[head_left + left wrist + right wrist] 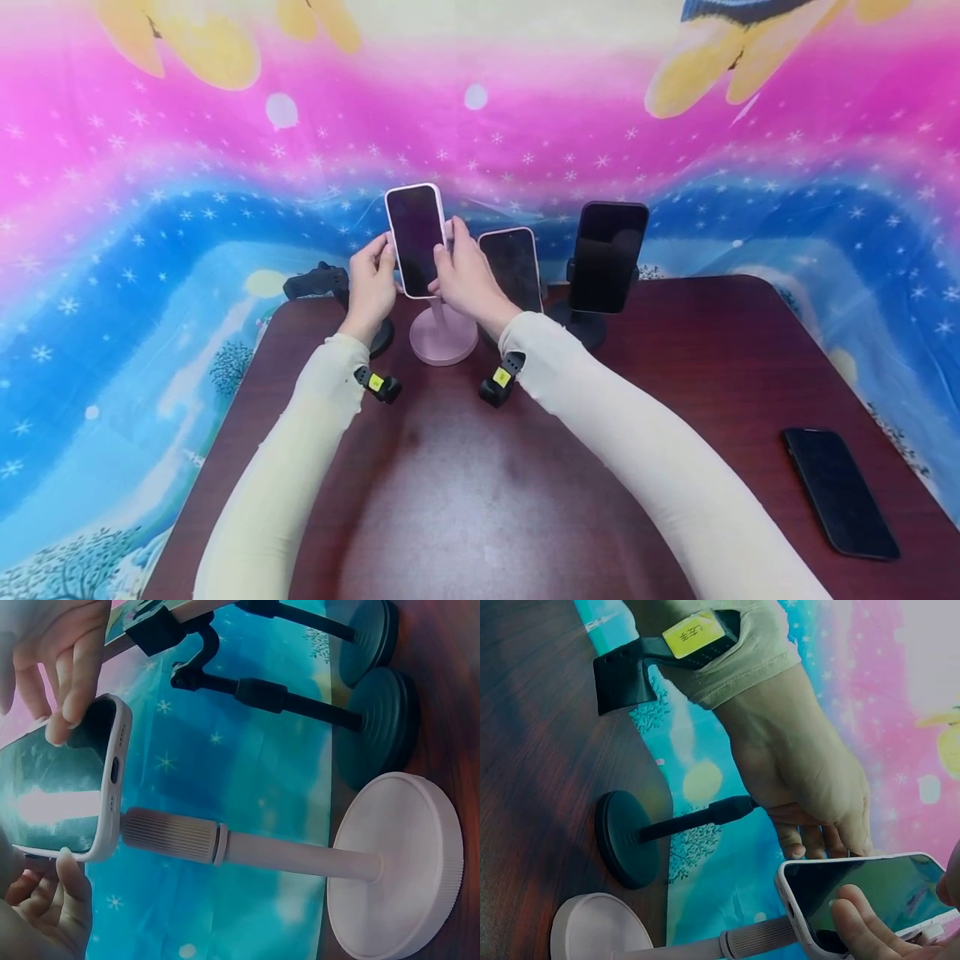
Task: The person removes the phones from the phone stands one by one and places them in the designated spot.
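Note:
A smartphone [417,237] in a pale pink case stands upright at the top of a pink phone stand [444,340]. My left hand [372,279] grips its left edge, the thumb along the side. On the opposite edge my right hand [468,275] holds the phone, with digits lying over the lower part of the screen. The left wrist view shows the ribbed collar and round base of the stand [397,862] below the phone [64,780]. The holder behind the phone is mostly hidden.
Right of the hands, a phone [512,262] in a pale case and a black phone [609,258] sit on stands. A black stand [318,282] is at the left. Another black phone [840,492] lies on the dark wooden table [675,400], near its right edge. Behind hangs a patterned cloth [480,133].

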The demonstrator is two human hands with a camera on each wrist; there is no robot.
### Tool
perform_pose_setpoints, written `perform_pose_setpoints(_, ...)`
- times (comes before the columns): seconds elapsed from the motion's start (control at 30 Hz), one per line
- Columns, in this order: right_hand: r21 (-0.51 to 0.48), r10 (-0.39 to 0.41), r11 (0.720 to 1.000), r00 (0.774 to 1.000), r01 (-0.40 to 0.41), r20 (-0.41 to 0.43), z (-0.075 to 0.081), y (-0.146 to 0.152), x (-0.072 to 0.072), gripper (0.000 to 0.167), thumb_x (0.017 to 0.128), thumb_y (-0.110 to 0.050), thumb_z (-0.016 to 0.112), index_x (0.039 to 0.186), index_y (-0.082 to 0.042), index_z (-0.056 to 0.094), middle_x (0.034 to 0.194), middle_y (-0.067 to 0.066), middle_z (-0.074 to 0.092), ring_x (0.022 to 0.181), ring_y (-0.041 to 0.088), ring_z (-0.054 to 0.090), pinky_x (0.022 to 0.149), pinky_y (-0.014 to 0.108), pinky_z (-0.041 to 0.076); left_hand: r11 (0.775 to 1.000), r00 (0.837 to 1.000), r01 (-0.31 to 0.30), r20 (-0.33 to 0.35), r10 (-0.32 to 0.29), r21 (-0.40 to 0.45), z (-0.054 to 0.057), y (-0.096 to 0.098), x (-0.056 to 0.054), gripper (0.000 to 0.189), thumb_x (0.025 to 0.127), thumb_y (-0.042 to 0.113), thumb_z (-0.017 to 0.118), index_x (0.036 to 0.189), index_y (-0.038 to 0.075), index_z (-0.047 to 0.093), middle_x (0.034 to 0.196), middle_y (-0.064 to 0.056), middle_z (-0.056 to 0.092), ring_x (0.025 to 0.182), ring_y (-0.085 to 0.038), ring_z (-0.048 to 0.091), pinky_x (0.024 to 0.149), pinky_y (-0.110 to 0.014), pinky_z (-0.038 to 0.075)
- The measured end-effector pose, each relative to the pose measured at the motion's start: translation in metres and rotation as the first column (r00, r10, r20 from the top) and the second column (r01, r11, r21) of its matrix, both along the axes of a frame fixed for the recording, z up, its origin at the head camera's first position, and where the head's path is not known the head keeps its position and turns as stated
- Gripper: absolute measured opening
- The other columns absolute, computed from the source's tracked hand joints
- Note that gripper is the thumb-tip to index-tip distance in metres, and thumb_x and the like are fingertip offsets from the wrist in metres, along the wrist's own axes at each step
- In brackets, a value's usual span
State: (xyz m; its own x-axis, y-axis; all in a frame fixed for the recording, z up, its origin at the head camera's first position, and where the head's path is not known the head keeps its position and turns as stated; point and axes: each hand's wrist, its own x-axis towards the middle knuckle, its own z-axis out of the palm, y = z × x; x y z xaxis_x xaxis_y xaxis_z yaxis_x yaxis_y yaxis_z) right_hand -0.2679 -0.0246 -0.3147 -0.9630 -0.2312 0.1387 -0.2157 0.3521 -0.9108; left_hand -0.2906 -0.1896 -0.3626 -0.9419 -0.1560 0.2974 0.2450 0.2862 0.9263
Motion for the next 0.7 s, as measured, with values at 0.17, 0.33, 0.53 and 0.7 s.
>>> perform_pose_setpoints(0.17,-0.056,-0.008,0.998,1.0,0.009,0.015,0.002,0.002,0.004,0.055,0.111,-0.02,0.038,0.16,-0.008,0.019,0.155,0.014,0.045,0.077,0.028,0.075,0.066,0.03,0.064,1.0,1.0,-0.005,-0.016,0.005,0.026,0.002,-0.001,0.003,0.038,0.11,0.024,0.042,0.141,0.012,0.059,0.119,-0.021,0.069,0.058,-0.012,0.05,0.049,-0.018,0.046)
perform_pose_setpoints(0.33,-0.087,-0.002,0.996,1.0,0.004,0.017,0.002,0.005,0.006,0.054,0.111,-0.023,0.038,0.16,-0.006,0.023,0.157,0.014,0.044,0.075,0.028,0.075,0.067,0.032,0.064,1.0,0.999,-0.022,-0.035,0.022,0.009,0.001,-0.002,0.007,0.038,0.11,0.025,0.041,0.138,0.011,0.062,0.114,-0.021,0.069,0.049,-0.011,0.047,0.048,-0.018,0.046)
perform_pose_setpoints(0.53,-0.07,-0.023,0.997,1.0,0.023,0.002,0.001,0.007,0.006,0.052,0.111,-0.026,0.041,0.157,-0.005,0.032,0.154,0.011,0.05,0.071,0.025,0.075,0.065,0.03,0.064,0.999,0.999,-0.033,-0.043,0.033,-0.001,0.0,-0.001,0.013,0.039,0.11,0.027,0.041,0.138,0.009,0.062,0.113,-0.018,0.068,0.052,-0.011,0.048,0.049,-0.02,0.049)
perform_pose_setpoints(0.7,-0.113,-0.066,0.992,0.998,0.065,-0.006,-0.001,0.008,0.006,0.041,0.109,-0.025,0.046,0.145,-0.006,0.05,0.142,0.011,0.06,0.062,0.022,0.072,0.059,0.03,0.063,0.999,0.998,-0.035,-0.059,0.037,0.029,0.0,0.002,0.017,0.038,0.11,0.026,0.042,0.136,0.007,0.063,0.108,-0.015,0.068,0.055,-0.012,0.05,0.049,-0.02,0.049)
